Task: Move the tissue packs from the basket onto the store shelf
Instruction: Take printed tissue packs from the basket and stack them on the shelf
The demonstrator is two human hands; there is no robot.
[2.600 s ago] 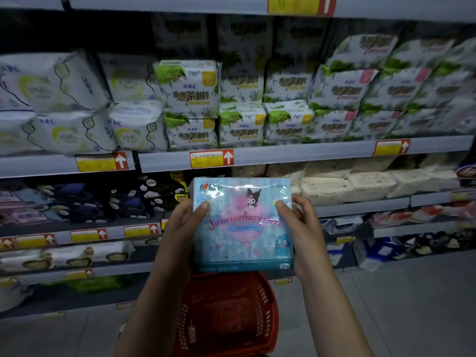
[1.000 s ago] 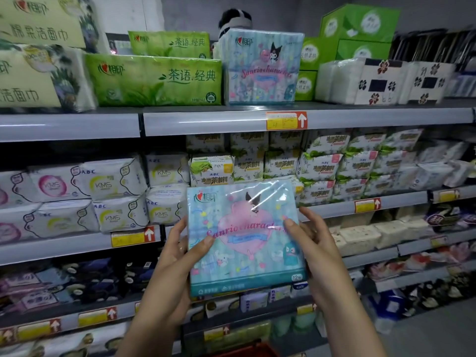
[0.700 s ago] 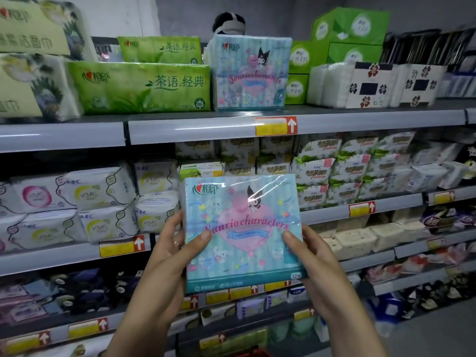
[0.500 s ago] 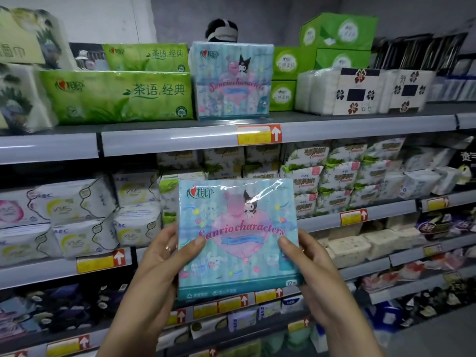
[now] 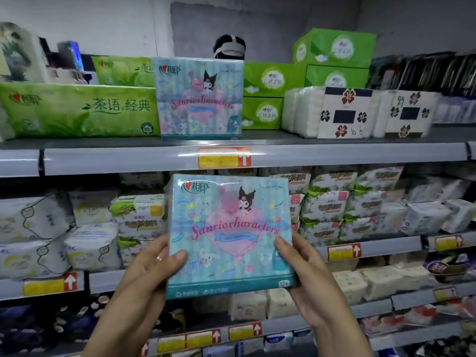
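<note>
I hold a light blue tissue pack point(image 5: 230, 235) with a pink heart and cartoon characters upright in front of me, below the top shelf point(image 5: 334, 154). My left hand point(image 5: 152, 276) grips its left edge, thumb on the front. My right hand point(image 5: 306, 276) grips its right edge the same way. A matching blue tissue pack point(image 5: 198, 99) stands on the top shelf, straight above the one I hold. The basket is out of view.
On the top shelf, long green tissue packs point(image 5: 77, 109) lie left of the blue pack, green boxes point(image 5: 332, 63) stand behind it to the right, and white packs with flower labels point(image 5: 345, 112) sit further right. Lower shelves hold rows of white and green packets point(image 5: 329, 210).
The view has tilted up from the red basket and lower shelves to the top shelf. The pack has risen with both hands, which keep the same grip.
</note>
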